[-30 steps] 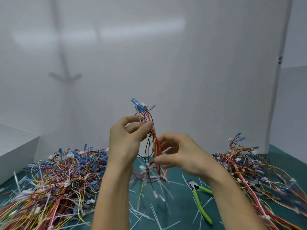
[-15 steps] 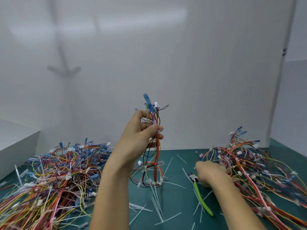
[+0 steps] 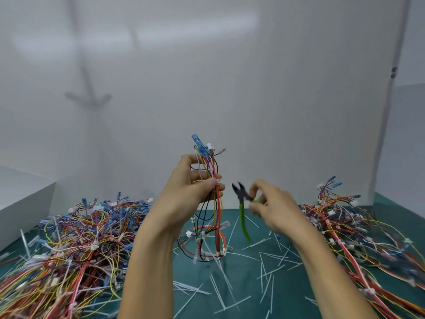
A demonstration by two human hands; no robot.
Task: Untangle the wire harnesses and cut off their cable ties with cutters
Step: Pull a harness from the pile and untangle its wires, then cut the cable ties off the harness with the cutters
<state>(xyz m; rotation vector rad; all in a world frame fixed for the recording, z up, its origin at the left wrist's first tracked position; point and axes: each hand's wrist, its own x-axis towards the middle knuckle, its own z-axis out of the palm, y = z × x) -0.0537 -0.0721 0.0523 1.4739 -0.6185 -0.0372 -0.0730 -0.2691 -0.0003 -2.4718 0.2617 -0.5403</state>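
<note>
Both bare forearms enter from bottom edge, hands raised mid-frame; left hand (image 3: 192,188) upright, back to camera, thumb and curled fingers pinch wire harness (image 3: 217,212); right hand (image 3: 274,204) just beside it, lower, motion-blurred, fingers curled round cutters (image 3: 242,211), apart from left hand

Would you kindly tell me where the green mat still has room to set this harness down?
The best spot is the green mat strip between the left pile and right pile, this side of the hanging harness; only loose cut cable ties litter it. A smaller bare corner lies behind the right pile by the wall. Both piles are crowded.
</note>
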